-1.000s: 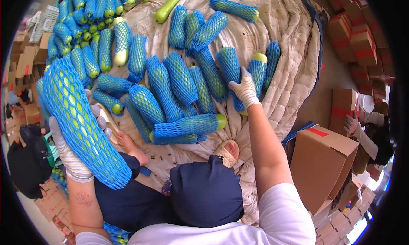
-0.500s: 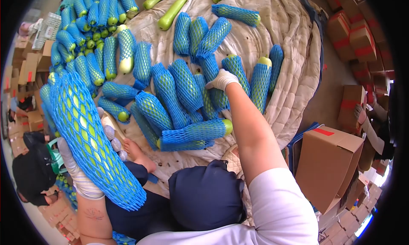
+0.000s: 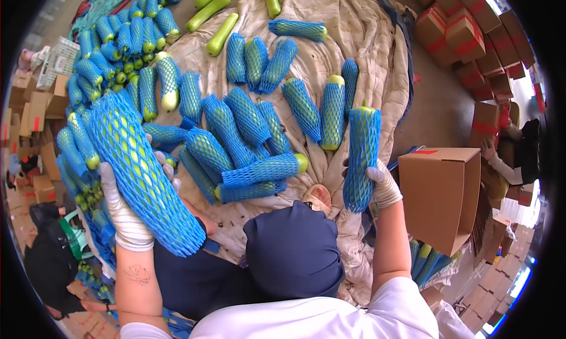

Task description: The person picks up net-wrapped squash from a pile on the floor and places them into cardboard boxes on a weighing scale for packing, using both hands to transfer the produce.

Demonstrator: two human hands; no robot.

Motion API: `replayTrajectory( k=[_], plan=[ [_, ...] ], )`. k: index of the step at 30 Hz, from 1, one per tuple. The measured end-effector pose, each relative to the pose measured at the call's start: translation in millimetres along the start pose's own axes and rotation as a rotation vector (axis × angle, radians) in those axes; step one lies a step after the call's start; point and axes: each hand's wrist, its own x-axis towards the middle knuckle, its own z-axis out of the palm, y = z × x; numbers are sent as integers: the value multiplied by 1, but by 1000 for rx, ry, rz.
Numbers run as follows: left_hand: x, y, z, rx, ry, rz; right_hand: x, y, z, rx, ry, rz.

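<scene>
My left hand [image 3: 131, 212], in a pale glove, grips a long green gourd [image 3: 141, 171] in a blue foam net, tilted with its upper end to the left. My gloved right hand [image 3: 383, 184] is wrapped round the lower part of another netted gourd [image 3: 364, 153], held nearly upright with its green stem end on top. Several more netted gourds [image 3: 250, 118] lie on the pale quilted cloth [image 3: 330, 50] ahead of me, some crossing each other. Parts of the left fingers are hidden behind their gourd.
An open cardboard box [image 3: 436, 191] stands at my right, with netted gourds [image 3: 425, 262] beside it. A big heap of netted gourds [image 3: 138, 35] is at the left. Bare green gourds [image 3: 223, 34] lie at the far edge. Other people [image 3: 516, 150] and stacked cartons [image 3: 466, 32] are around.
My right hand has lifted a netted gourd from the group on the cloth and carried it right, near the box. My left hand still holds its gourd. The view has shifted slightly.
</scene>
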Motion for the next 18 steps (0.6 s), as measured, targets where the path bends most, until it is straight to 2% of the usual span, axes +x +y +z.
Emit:
replayTrajectory(
  k=[4,6,8,10,11,13,14,16,18],
  plan=[
    [-7,-6,10,-1,48,-35,-14,-3,4,-174,280,50],
    [-10,-7,11,1,42,-38,11,28,-11,-433,302,21],
    [-10,-8,14,8,57,-33,42,51,-21,-955,398,-13],
    [-10,-8,13,11,95,-19,62,42,4,-1197,465,32],
    [-8,-8,11,14,103,-11,76,43,7,-1200,454,30],
    [-6,-12,9,19,121,9,109,50,11,-1397,593,-126],
    [-5,-11,9,5,127,-6,122,48,22,-1397,579,-128],
    [1,-11,10,-10,139,-16,149,41,56,-1626,577,-521],
    [6,-11,11,-22,112,-21,183,51,102,-1459,275,-461]
  ],
)
